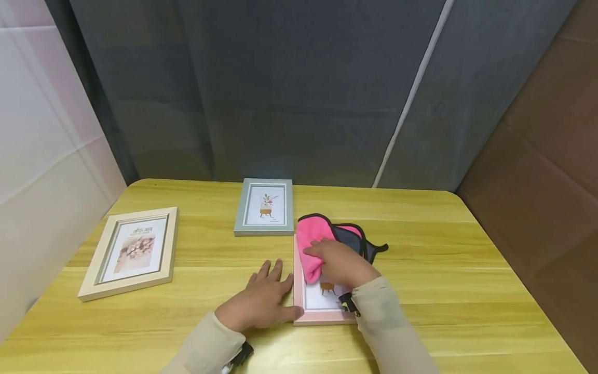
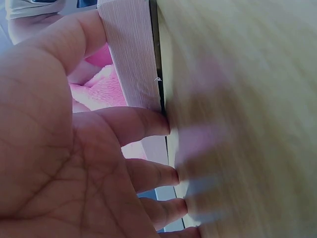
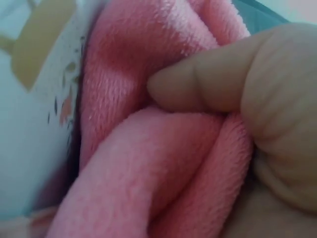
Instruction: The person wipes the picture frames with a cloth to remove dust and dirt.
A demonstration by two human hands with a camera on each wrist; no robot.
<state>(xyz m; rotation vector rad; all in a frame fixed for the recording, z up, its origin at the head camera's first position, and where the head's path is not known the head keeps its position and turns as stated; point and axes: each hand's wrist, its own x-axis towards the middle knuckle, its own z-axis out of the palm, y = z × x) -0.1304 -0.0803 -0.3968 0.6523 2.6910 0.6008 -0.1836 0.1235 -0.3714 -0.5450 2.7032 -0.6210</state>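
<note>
A pink picture frame (image 1: 322, 318) lies flat on the table, its upper part covered by a pink cloth (image 1: 312, 244) with black edging and a dark grey underside. My right hand (image 1: 338, 262) grips the bunched cloth over the picture; in the right wrist view the thumb (image 3: 198, 84) sinks into the folds of the pink cloth (image 3: 143, 148). Spread on the table, my left hand (image 1: 261, 304) has its thumb at the frame's lower left edge. The left wrist view shows the left hand's fingers (image 2: 138, 126) stretched past the frame's side (image 2: 131, 54) to the tabletop.
A grey-blue picture frame (image 1: 240, 221) lies just behind the pink one, near the table's back. Farther left lies a cream picture frame (image 1: 170, 249), turned at an angle. A dark curtain (image 1: 280, 104) hangs behind the wooden table (image 1: 458, 291), with a brown panel (image 1: 546, 171) on the right.
</note>
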